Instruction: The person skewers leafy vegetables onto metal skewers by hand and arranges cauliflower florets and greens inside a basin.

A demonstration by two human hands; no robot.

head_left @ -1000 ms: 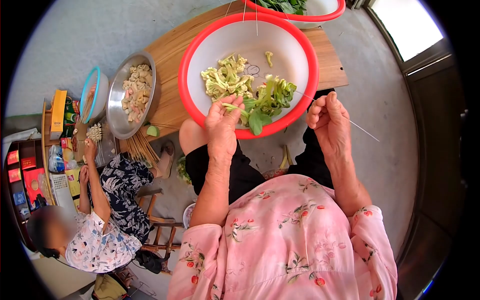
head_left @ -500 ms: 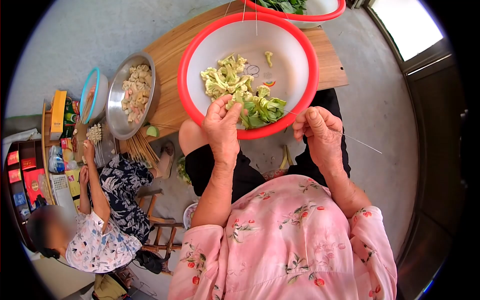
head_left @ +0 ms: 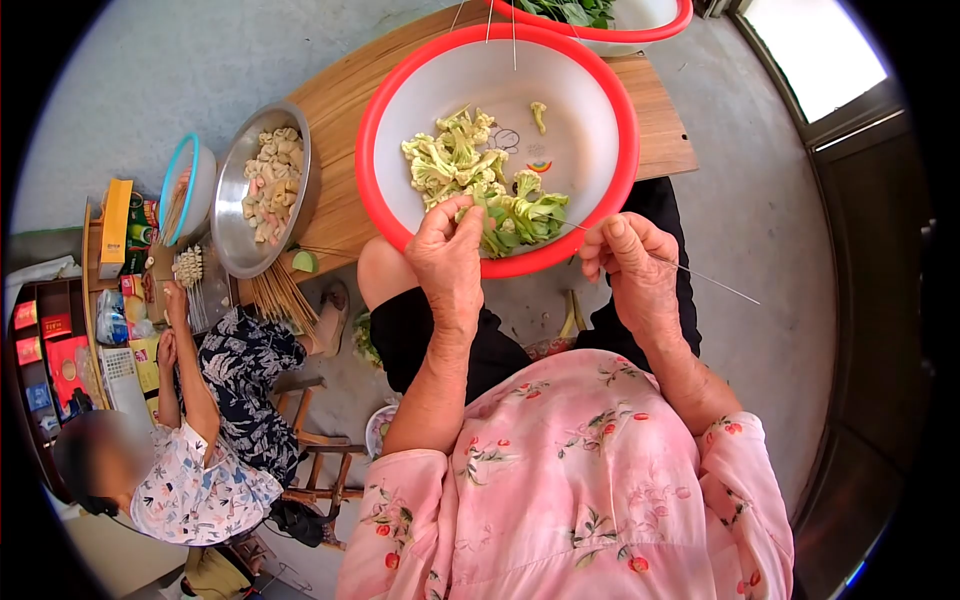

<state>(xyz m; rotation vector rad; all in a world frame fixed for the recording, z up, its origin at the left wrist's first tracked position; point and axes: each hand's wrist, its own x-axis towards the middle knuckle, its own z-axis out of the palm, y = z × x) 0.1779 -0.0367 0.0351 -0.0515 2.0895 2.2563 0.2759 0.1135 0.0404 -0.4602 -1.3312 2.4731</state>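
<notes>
My right hand [head_left: 632,265] pinches a thin metal skewer [head_left: 715,284], whose one end sticks out to the lower right. Its other end runs into a bunch of green leaves and florets [head_left: 530,215] over the near rim of a white basin with a red rim [head_left: 622,150]. At the left side of this bunch my left hand [head_left: 447,255] has thumb and fingers closed; the piece between its fingertips is mostly hidden. Pale green cauliflower florets [head_left: 440,165] lie inside the basin, with one small floret [head_left: 539,117] apart from them.
On the wooden table [head_left: 340,110] stands a steel bowl [head_left: 232,200] of pale chunks, with wooden sticks [head_left: 283,298] beside it. Another red-rimmed basin [head_left: 660,32] holds leaves. A co-worker [head_left: 205,485] sits at the left, handling food near white skewered pieces [head_left: 188,266].
My right hand has moved left and slightly down with the skewer, closer to my left hand. The leafy bunch now sits lower and more compact against the florets.
</notes>
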